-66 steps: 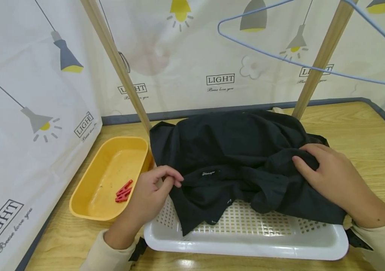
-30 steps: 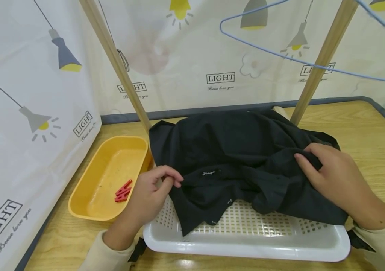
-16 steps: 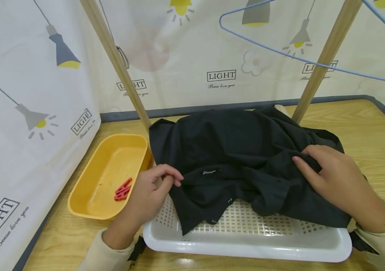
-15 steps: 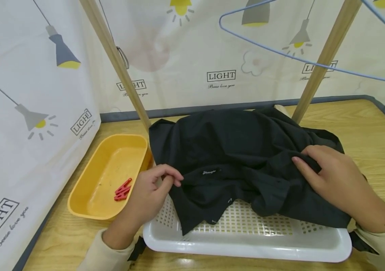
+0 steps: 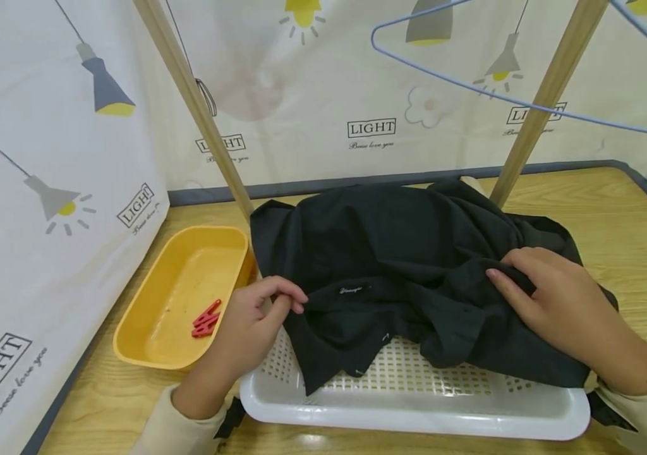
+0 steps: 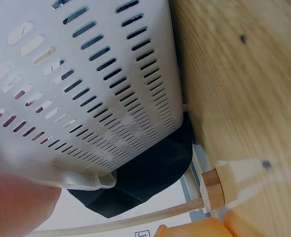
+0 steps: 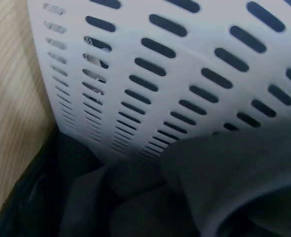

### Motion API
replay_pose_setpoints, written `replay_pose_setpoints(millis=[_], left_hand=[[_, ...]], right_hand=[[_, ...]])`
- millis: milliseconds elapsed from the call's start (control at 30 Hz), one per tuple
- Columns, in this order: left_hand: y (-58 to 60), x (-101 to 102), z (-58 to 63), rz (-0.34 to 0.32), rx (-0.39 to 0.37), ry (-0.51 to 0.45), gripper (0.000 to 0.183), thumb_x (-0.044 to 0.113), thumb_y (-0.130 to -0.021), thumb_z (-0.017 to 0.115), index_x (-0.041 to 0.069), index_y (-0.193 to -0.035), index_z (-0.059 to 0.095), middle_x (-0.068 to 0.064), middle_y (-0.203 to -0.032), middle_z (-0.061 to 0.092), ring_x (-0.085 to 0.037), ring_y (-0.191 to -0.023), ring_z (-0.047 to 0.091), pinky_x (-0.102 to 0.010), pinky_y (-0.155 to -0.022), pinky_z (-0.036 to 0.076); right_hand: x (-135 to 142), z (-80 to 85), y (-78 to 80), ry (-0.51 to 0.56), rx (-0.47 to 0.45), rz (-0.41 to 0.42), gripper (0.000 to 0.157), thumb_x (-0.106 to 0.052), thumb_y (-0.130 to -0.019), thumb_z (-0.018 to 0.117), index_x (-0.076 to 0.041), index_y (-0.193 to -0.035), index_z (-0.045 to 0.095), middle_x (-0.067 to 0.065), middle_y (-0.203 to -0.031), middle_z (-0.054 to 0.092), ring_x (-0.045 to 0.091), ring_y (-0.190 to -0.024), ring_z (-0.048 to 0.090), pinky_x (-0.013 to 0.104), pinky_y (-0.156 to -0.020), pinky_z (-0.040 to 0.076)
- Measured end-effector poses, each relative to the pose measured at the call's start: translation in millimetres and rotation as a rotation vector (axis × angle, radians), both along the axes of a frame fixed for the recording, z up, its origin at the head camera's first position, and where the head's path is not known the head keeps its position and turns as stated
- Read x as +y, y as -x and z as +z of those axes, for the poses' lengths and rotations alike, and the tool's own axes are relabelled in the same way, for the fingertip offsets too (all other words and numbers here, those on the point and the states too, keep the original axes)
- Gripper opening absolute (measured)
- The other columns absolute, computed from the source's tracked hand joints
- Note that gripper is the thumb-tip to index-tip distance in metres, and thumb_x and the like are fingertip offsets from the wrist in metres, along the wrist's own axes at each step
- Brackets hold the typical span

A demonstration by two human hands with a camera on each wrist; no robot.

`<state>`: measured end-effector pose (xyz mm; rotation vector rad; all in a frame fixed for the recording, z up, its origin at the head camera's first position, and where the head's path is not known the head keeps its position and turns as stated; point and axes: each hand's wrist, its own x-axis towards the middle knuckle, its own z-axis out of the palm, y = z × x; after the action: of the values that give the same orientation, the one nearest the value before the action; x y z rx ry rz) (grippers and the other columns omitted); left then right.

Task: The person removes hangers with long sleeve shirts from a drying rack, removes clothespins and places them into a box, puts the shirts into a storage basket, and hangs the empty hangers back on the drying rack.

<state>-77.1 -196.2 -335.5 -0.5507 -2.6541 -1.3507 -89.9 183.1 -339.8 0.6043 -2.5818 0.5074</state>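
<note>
A black garment with small white lettering lies heaped across a white perforated basket in the head view. At its left side, my left hand pinches the cloth between thumb and curled fingers. My right hand grips a bunched fold on the right, the thumb on top and the fingertips hidden in the cloth. The left wrist view shows the basket's slotted side with black cloth hanging beyond it. Dark folds fill the bottom of the right wrist view, against the basket's slotted wall.
Left of the basket stands a yellow tub with red clothespins in it. Two wooden poles rise behind the garment. A blue hanger hangs at the upper right. Printed curtains line the back and left of the wooden table.
The garment's right part has spread further right behind my right hand. That hand has shifted slightly down, pulling its fold along. My left hand has stayed in place.
</note>
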Motion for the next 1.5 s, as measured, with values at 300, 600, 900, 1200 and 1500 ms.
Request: replay_pose_setpoints(millis=[300,600,900,1200,1500], left_hand=[[-0.7,0.9,-0.3,-0.002,0.013,-0.011,0.023,0.009,-0.092,0.047,0.021,-0.085,0.065,0.010,-0.077,0.064,-0.004,-0.075,0.059,-0.022,-0.071,0.050],[-1.6,1.3,1.3,-0.003,0.001,-0.005,0.021,0.009,-0.092,0.047,0.017,-0.086,0.066,0.010,-0.078,0.064,-0.005,-0.076,0.059,-0.022,-0.071,0.050],[-0.7,1.5,2.4,0.003,0.007,0.003,0.021,0.009,-0.092,0.047,0.017,-0.086,0.066,0.010,-0.078,0.064,-0.004,-0.076,0.059,-0.022,-0.071,0.050],[-0.9,-0.4,-0.6,0.005,0.009,0.003,0.022,0.010,-0.093,0.047,0.019,-0.086,0.066,0.010,-0.077,0.064,-0.004,-0.076,0.059,-0.022,-0.072,0.050],[-1.1,0.3,0.7,0.005,0.017,0.001,0.021,0.009,-0.092,0.047,0.017,-0.086,0.066,0.009,-0.077,0.064,-0.005,-0.075,0.060,-0.022,-0.072,0.050]], right_hand=[[-1.3,-0.1,-1.9,0.004,0.006,0.021,0.016,-0.013,-0.076,0.072,-0.017,-0.075,0.056,-0.006,-0.065,0.052,0.005,-0.058,0.042,0.027,-0.053,0.037],[-0.2,1.1,-3.7,-0.027,-0.038,0.020,0.016,-0.016,-0.075,0.073,-0.020,-0.076,0.057,-0.009,-0.066,0.050,0.004,-0.060,0.042,0.025,-0.053,0.037],[-1.3,1.7,-3.0,-0.041,0.006,0.046,0.015,-0.016,-0.075,0.073,-0.020,-0.075,0.058,-0.007,-0.067,0.053,0.005,-0.061,0.046,0.028,-0.055,0.040],[-2.7,0.0,-3.7,-0.045,0.011,0.058,0.016,-0.016,-0.074,0.073,-0.021,-0.075,0.058,-0.008,-0.068,0.053,0.005,-0.063,0.047,0.029,-0.056,0.041],[-3.3,0.7,-4.9,-0.042,-0.002,0.060,0.016,-0.016,-0.072,0.074,-0.022,-0.075,0.060,-0.009,-0.069,0.054,0.004,-0.063,0.047,0.028,-0.056,0.041]])
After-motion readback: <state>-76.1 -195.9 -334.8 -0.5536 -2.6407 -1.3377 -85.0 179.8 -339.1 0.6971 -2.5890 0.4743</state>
